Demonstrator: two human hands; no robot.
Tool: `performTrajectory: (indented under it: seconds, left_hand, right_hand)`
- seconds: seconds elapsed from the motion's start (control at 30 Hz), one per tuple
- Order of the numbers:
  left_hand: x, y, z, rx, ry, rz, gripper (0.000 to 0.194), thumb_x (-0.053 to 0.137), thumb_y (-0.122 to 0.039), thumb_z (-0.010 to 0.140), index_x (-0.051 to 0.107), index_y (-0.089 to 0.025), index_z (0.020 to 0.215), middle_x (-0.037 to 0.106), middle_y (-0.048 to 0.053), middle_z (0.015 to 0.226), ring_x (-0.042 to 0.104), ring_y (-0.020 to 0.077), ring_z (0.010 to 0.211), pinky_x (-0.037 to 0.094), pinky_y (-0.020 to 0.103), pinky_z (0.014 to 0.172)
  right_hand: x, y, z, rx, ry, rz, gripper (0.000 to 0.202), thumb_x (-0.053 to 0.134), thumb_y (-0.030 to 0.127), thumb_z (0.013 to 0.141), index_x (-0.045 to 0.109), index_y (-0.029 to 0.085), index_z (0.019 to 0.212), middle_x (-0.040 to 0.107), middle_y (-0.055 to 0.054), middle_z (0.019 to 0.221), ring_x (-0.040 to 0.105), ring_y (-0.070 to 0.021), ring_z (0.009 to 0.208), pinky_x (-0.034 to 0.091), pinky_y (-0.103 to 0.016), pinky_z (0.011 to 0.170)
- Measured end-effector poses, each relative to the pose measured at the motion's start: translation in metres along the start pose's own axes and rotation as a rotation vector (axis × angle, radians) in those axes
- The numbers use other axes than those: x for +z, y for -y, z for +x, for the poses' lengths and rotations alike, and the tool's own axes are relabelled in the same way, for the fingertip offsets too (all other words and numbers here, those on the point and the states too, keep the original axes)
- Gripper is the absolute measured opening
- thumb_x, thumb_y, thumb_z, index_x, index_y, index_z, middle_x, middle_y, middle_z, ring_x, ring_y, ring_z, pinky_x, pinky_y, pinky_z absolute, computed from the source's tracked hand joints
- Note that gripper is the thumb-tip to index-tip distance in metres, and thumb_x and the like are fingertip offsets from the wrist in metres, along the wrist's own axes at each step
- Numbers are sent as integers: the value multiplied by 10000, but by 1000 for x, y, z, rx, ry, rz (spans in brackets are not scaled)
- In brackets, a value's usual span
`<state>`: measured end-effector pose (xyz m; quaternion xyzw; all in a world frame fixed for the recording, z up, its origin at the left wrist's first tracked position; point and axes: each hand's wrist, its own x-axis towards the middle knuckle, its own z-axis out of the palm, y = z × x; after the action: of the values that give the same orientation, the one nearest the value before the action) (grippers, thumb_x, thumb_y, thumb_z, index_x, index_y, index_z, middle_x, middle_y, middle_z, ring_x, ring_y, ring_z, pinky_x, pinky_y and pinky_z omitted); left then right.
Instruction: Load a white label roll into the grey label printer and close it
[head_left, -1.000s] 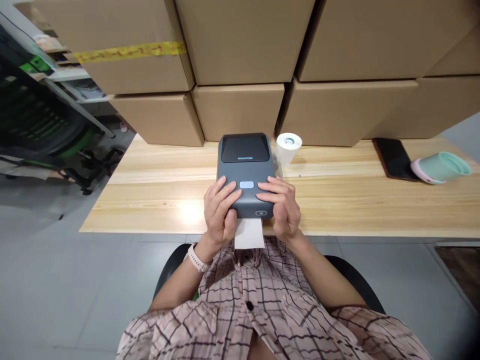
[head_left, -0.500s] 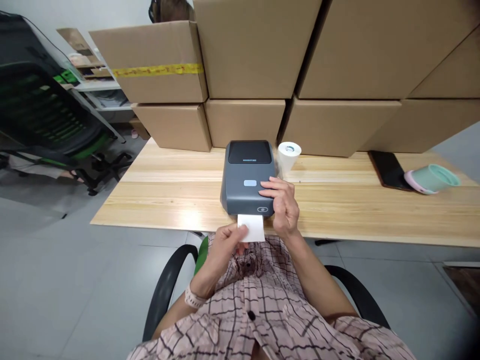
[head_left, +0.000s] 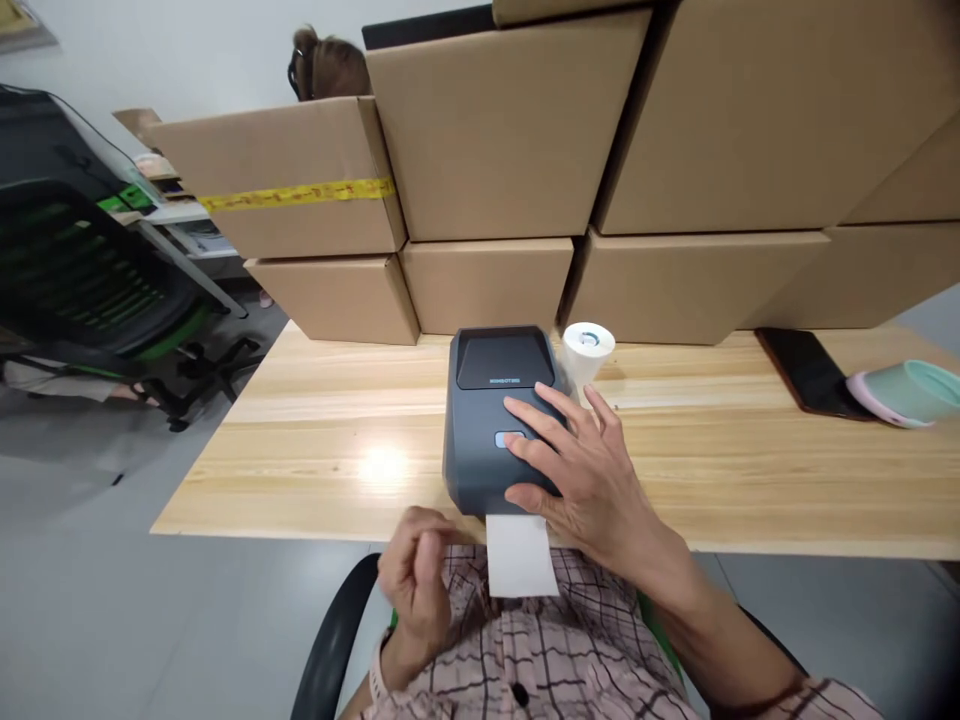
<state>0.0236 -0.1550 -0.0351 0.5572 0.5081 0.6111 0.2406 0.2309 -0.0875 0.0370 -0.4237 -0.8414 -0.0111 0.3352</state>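
A dark grey printer point(head_left: 480, 470) stands at the front edge of the wooden table, and a white paper label point(head_left: 521, 560) hangs out of its front. My right hand point(head_left: 574, 460) lies spread on the printer's top, one fingertip on the pale button point(head_left: 501, 439). Left of the label, my left hand point(head_left: 420, 575) is curled closed at the table's edge, clear of the paper; nothing shows in it. Just behind my right hand, a white roll point(head_left: 589, 345) stands beside the printer.
Cardboard boxes point(head_left: 487, 290) are stacked along the table's point(head_left: 300, 450) back. At the right lie a dark phone point(head_left: 810, 375) and a mint-and-pink cup point(head_left: 911, 392). A black chair point(head_left: 82, 290) is at the left. A person's head point(head_left: 330, 68) shows behind the boxes.
My left hand has let go of the label and drawn back to the left. My right hand has spread out over the printer's top. The view has tilted up a little.
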Motion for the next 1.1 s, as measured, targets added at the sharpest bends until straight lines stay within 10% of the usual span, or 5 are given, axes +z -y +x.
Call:
performTrajectory:
  seconds: [0.2,0.43,0.73,0.9,1.1]
  left_hand:
    - [17,6,20,-37,101,35,600,454,-425,1052,368,-265,1624,382,97,1685,386,303,1542,376,430,1242]
    - [20,5,29,-31,118,-188,617,417,-487,1061,379,-246,1628,383,51,1697,322,290,1588,318,376,1300]
    - [22,-5,146,291,267,-85,755,576,-436,1030,176,-385,1669,297,40,1736,412,298,1543,292,442,1308]
    - [36,22,169,-55,501,-40,1028,737,-517,904,92,-329,1682,108,92,1777,129,324,1638,169,518,1328]
    - [39,35,158,-381,651,-163,1119,778,-477,842,85,-239,1688,175,118,1762,305,334,1591,386,420,1249]
  right_hand:
    - [22,-8,-40,162,-71,338,571,415,631,1037,436,320,1515,221,-64,1753,233,-318,1614,260,-623,1273]
    - [20,-5,-75,368,-72,644,828,360,735,997,122,335,1681,77,-18,1784,110,-345,1639,211,-617,1308]
    - [-23,-57,40,22,-139,247,938,431,714,989,-86,336,1676,67,-47,1784,180,-365,1625,218,-656,1304]
    - [-17,-90,108,47,-271,141,826,444,605,1024,24,312,1672,231,-70,1741,245,-325,1612,253,-591,1314]
    - [-19,-99,143,98,-286,66,778,484,452,1030,58,315,1666,360,-83,1682,283,-303,1597,352,-570,1265]
